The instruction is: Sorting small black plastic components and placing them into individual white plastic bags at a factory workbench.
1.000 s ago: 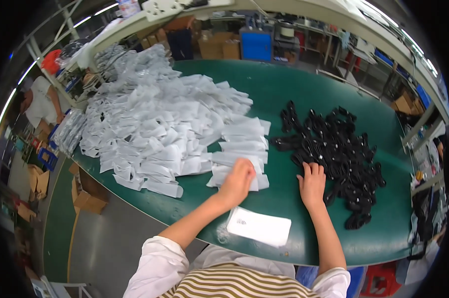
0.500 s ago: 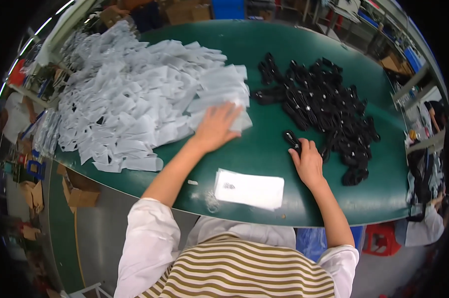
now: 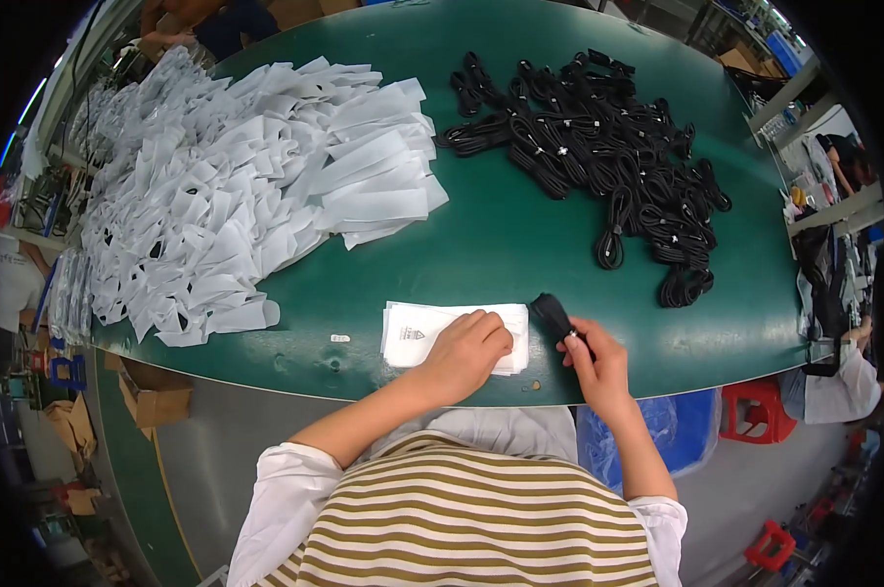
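A bundled black cable [image 3: 553, 315] is pinched in my right hand [image 3: 603, 362], just off the right end of a stack of flat white pouches [image 3: 422, 318]. The cable tilts up to the left, its far end close to the stack's corner. My left hand [image 3: 466, 354] rests on the right part of that stack, its fingers curled together at the top pouch and hiding part of it. A small dark print shows on the top pouch's left side. Beyond, to the right, lies a heap of bundled black cables [image 3: 608, 166].
A large pile of filled whitish pouches [image 3: 237, 186] covers the left of the green table [image 3: 481, 264]. A small white tag [image 3: 339, 338] lies near the front edge. Below stand an open cardboard box [image 3: 158, 391], a blue bin [image 3: 696, 426] and a red stool [image 3: 760, 411].
My left hand has come from the pouch pile back to the white stack. My right hand has drawn a bundled cable from beside the heap toward the stack. The view has shifted.
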Tool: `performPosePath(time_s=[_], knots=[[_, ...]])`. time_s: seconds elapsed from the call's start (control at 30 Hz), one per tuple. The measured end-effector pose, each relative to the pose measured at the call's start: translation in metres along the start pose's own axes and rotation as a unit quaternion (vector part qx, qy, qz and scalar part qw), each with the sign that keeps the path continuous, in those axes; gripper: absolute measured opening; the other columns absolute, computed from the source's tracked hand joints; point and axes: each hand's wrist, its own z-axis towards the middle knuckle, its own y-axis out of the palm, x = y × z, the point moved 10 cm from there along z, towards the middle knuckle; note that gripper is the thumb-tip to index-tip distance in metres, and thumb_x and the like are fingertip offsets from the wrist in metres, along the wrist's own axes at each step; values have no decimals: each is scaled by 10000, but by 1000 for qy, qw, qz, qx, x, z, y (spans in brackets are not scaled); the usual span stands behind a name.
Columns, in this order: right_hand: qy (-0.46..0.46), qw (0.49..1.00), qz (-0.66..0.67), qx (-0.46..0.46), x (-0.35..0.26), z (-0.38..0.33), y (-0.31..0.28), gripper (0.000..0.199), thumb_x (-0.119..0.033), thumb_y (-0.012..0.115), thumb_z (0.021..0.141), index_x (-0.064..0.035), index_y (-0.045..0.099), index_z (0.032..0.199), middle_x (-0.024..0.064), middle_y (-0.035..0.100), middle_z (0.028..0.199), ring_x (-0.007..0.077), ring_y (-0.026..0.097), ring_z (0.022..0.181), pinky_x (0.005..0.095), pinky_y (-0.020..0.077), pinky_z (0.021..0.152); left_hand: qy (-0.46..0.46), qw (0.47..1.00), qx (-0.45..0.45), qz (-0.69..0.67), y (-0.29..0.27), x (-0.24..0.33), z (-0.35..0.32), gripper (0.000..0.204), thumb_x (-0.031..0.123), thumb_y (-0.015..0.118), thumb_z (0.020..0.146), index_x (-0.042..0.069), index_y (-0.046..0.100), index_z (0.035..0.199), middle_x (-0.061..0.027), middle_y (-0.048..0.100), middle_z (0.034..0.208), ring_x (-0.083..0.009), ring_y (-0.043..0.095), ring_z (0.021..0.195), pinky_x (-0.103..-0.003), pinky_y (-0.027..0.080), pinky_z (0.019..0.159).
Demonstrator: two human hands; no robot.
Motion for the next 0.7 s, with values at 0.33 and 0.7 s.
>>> performPosePath(time_s=[0.33, 0.7], knots=[[-136, 971, -154, -119, -33, -19, 17, 205, -84, 595, 931, 26, 621, 1102, 124, 628, 781, 220, 615, 643, 324, 491, 594, -174, 961, 43, -212, -2, -29, -9, 149, -20, 687, 770, 44, 601, 875, -89, 583, 887, -271, 548, 788, -361, 466, 723], [210, 936, 230, -162, 26, -15, 57, 176, -139, 614, 934, -25, 554, 1054, 58, 631, 881, 128, 569, 696, 285, 465, 622, 56, 994, 69, -56, -38, 27, 10, 172, -10, 708, 750, 63, 598, 860, -79, 592, 993, -283, 519, 922, -354, 448, 788]])
